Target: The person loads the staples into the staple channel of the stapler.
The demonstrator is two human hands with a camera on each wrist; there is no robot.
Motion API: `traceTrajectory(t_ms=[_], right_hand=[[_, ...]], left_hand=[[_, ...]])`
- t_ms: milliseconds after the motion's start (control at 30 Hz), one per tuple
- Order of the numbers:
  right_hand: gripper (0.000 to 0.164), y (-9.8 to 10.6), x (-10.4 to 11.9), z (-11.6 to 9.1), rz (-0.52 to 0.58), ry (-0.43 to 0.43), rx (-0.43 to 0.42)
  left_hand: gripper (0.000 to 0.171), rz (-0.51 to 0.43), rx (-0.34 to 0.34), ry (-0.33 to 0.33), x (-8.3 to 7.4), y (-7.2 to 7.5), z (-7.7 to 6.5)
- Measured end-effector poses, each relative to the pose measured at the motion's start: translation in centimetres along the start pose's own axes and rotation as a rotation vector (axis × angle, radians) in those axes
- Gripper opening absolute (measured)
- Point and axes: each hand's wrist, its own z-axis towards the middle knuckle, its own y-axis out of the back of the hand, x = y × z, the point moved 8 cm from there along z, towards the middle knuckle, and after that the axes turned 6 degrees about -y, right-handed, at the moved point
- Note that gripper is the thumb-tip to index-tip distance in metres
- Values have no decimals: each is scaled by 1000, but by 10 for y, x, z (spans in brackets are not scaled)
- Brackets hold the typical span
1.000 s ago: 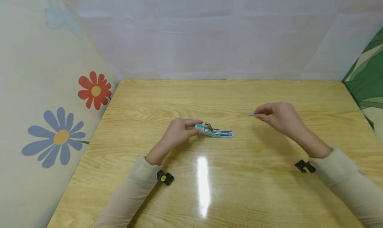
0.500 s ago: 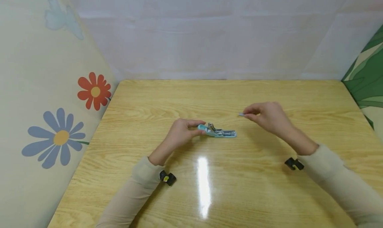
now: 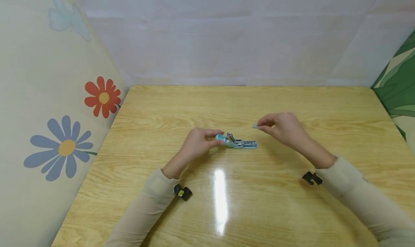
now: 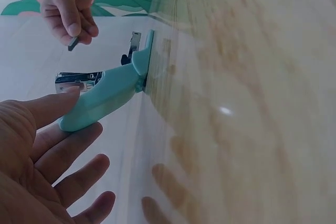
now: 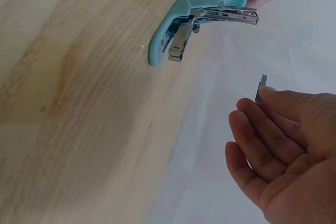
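Note:
A mint-green stapler (image 3: 231, 143) lies opened out near the middle of the table, its metal inner parts exposed. My left hand (image 3: 196, 143) pinches the raised end of its handle between thumb and fingers; in the left wrist view the other fingers stay spread below the stapler (image 4: 110, 95). Up and to the right of the stapler, my right hand (image 3: 283, 129) pinches a small grey strip of staples (image 3: 255, 126) above the table. In the right wrist view the staple strip (image 5: 261, 87) sticks out past the thumb, apart from the stapler (image 5: 181, 17).
The wood-grain table (image 3: 259, 211) carries a bright light reflection in front of the stapler. A pale cloth wall (image 3: 227, 41) stands behind it. Painted flowers mark the left wall (image 3: 32, 95). Each sleeve cuff bears a black wrist camera (image 3: 312, 178).
My right hand has moved left with the staple strip, closer to the stapler. The left hand and the stapler have shifted slightly to the right.

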Motion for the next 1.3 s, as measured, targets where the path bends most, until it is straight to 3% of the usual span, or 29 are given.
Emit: traceTrajectory(t_ms=[467,1300], right_hand=[[8,-32,-3,-3,-15,36,71],[11,-56,-3,-8,-77,56,100]], left_hand=[[36,-12,-5,10,-3,-1,0],[36,0,-9,13,0,-1,1]])
